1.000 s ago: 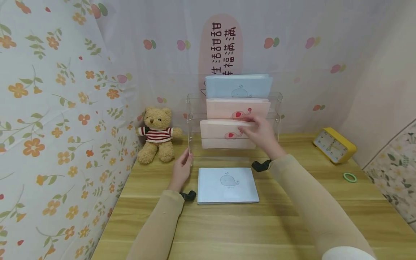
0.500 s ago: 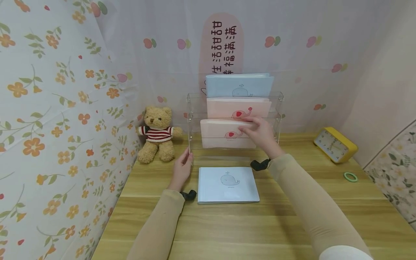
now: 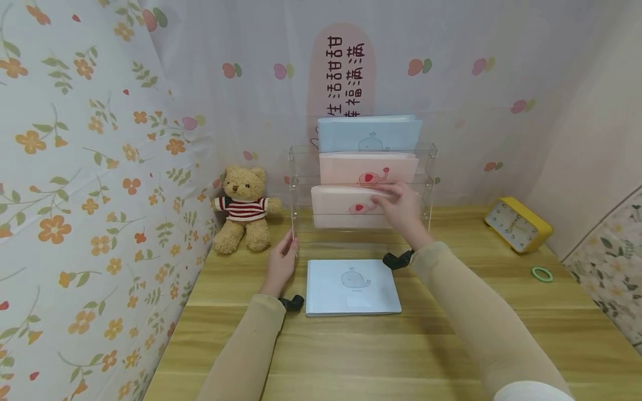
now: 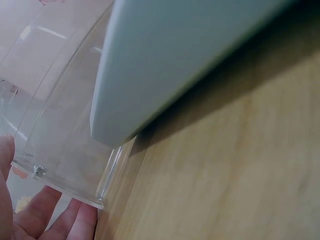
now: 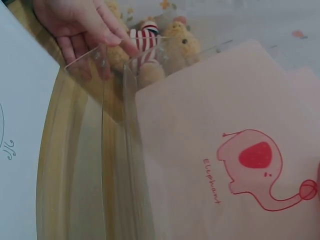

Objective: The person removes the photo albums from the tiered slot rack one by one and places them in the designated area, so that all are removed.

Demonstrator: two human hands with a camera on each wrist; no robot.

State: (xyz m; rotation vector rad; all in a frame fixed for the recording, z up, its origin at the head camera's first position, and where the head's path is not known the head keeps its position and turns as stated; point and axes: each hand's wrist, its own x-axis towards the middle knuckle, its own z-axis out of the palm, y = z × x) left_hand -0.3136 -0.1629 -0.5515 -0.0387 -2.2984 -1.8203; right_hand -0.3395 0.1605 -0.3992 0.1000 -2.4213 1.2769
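A clear acrylic rack (image 3: 293,201) stands on the table with booklets in its tiers. My left hand (image 3: 281,266) grips the lower front edge of its left side panel, thumb on one face and fingers on the other in the left wrist view. With my right hand (image 3: 403,214) I pinch the upper right of the front pink booklet (image 3: 328,201), which bears a red elephant drawing. Behind it stand another pink booklet (image 3: 338,169) and a light blue whale booklet (image 3: 341,135). The right fingertips are almost wholly outside the right wrist view.
A pale blue whale booklet (image 3: 326,292) lies flat before the rack. To the left sits a teddy bear (image 3: 244,209) in a striped shirt. A yellow clock (image 3: 519,224) and a green ring (image 3: 541,274) are at the right. A printed curtain (image 3: 100,195) borders the left side.
My right wrist has shifted slightly left, with the fingers still at the front pink booklet's top edge. The left hand and the flat booklet have kept their places.
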